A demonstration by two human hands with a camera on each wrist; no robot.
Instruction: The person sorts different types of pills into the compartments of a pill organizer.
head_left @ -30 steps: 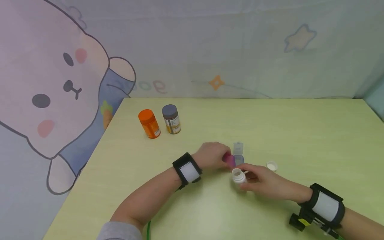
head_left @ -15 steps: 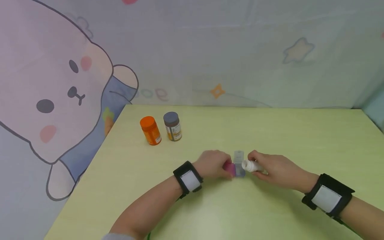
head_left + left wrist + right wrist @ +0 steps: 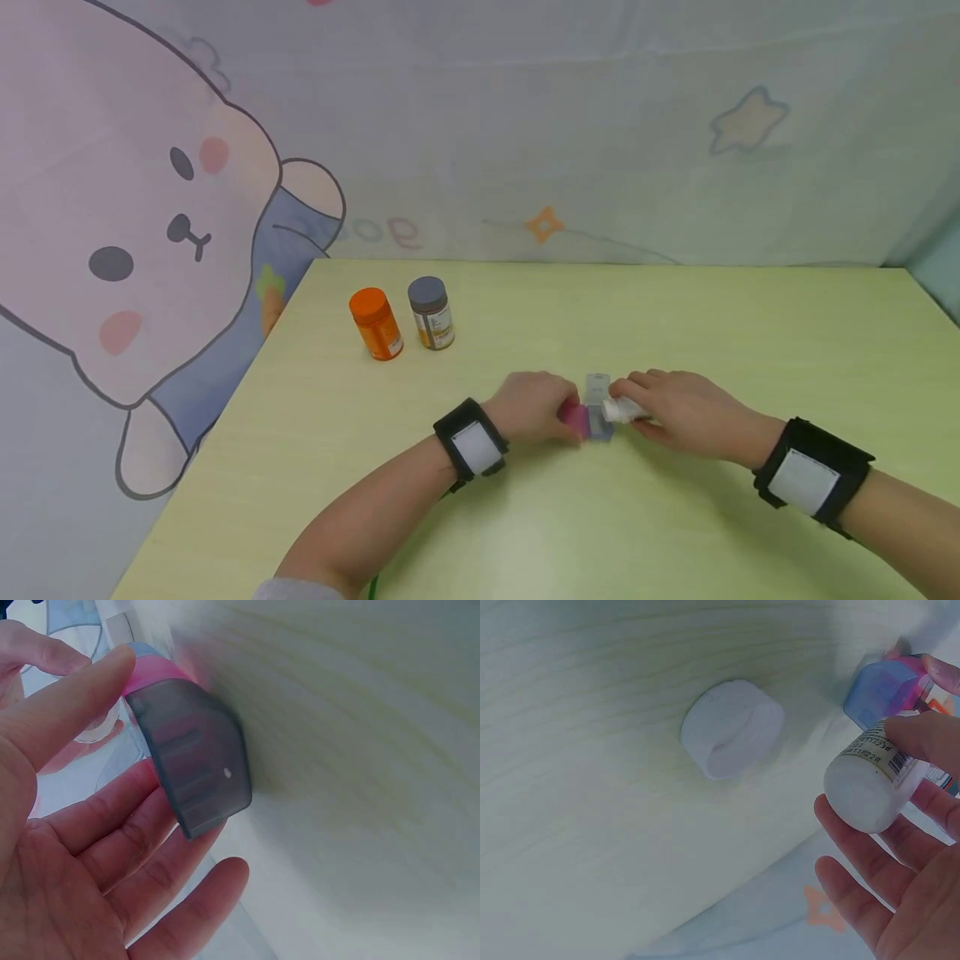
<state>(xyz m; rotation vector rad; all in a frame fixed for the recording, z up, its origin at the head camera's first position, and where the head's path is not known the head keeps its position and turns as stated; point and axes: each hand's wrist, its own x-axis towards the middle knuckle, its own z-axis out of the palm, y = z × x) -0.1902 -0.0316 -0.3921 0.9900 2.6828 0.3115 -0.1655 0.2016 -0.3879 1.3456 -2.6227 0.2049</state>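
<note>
My left hand point(image 3: 531, 407) grips a small pill organizer between thumb and fingers, on its pink part point(image 3: 576, 419). At its right end a clear bluish compartment point(image 3: 599, 425) has its lid point(image 3: 597, 387) flipped back. Close over that compartment, my right hand point(image 3: 693, 417) holds a small white pill bottle point(image 3: 621, 409), tipped with its mouth toward the left. Its printed label and rounded base point(image 3: 862, 791) show in the right wrist view, thumb on one side and fingers beneath. The left wrist view shows the organizer's dark grey translucent end point(image 3: 199, 754) by the thumb.
The bottle's white cap point(image 3: 731, 729) lies on the table, hidden behind my right hand in the head view. An orange bottle point(image 3: 377, 325) and a grey-lidded jar point(image 3: 432, 314) stand at the back left. A printed cloth point(image 3: 480, 125) hangs behind the table.
My right hand has moved from in front of the organizer to its right side, tipping the bottle from near upright to mouth leftward and lower. The left hand keeps its grip.
</note>
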